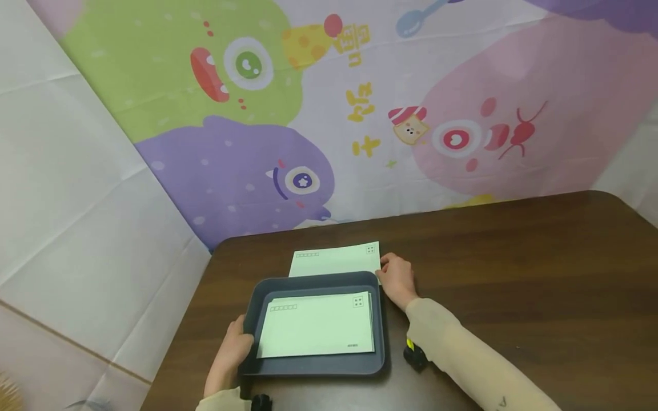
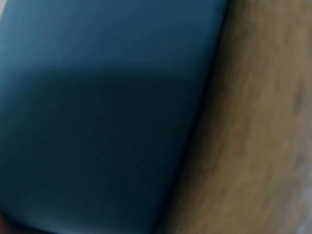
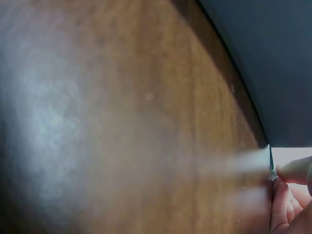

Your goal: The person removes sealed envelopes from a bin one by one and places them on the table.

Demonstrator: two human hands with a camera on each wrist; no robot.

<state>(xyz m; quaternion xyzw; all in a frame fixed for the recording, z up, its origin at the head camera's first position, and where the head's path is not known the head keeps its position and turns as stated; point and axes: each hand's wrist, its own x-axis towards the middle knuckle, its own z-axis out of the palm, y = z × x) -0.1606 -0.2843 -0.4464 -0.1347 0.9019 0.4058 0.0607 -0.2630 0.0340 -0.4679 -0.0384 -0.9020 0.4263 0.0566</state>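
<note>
A dark grey tray [image 1: 319,368] holds a small stack of pale green envelopes [image 1: 316,325] with printed postcode boxes. Its left side is gripped by my left hand [image 1: 231,348], the thumb at the rim and the other fingers largely hidden. Behind the tray lies another pale envelope [image 1: 334,260], its near part covered by the tray. My right hand [image 1: 398,279] pinches that envelope's right edge between thumb and fingers, beside the tray's far right corner. In the right wrist view, fingertips [image 3: 292,170] meet at the envelope's edge. The tray wall [image 2: 97,146] fills most of the left wrist view.
Everything stands on a dark brown wooden table [image 1: 514,274], which extends to the right. A cartoon-printed cloth [image 1: 360,171] hangs along its back edge. White panels [image 1: 103,228] rise on the left. Small black devices [image 1: 415,357] sit at both wrists.
</note>
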